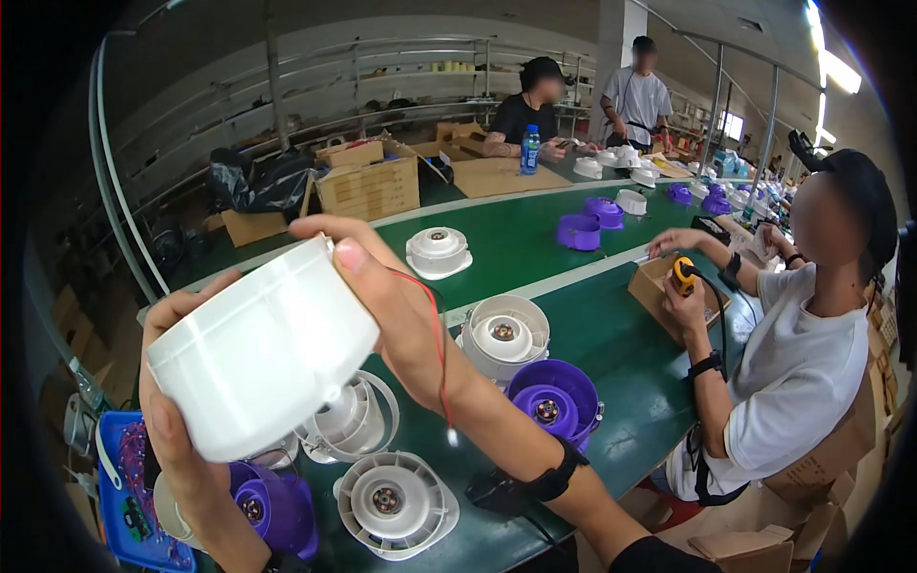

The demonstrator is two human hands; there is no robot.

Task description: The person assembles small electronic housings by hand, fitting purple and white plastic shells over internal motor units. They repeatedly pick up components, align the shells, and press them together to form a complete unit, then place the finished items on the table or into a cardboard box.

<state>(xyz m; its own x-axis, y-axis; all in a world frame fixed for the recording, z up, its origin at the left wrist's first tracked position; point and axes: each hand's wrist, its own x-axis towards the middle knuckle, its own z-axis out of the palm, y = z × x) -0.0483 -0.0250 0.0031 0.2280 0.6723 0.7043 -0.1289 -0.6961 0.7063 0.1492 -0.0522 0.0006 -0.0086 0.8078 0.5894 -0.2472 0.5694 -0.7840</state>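
Note:
A white plastic fan housing (263, 349) is held up and tilted at the left, close to the camera. My left hand (167, 415) grips its left side, fingers wrapped round the edge. On the upper right side my right hand (377, 296) clasps it, thumb pressed on the rim. A red and black wire (439, 349) hangs over my right wrist and ends in a small white plug (452, 437). Below, partly covered by my hands, stand a white fan housing (396, 504), a purple one (287, 506) and another white one (346, 420).
To the right on the green bench (621, 329) are a white housing (504, 334) and a purple housing (554, 406). Another white housing (439, 253) rests on the belt. A blue tray (119, 458) holds wires. A co-worker (793, 325) holds a yellow tool (684, 275) near a cardboard box (659, 296).

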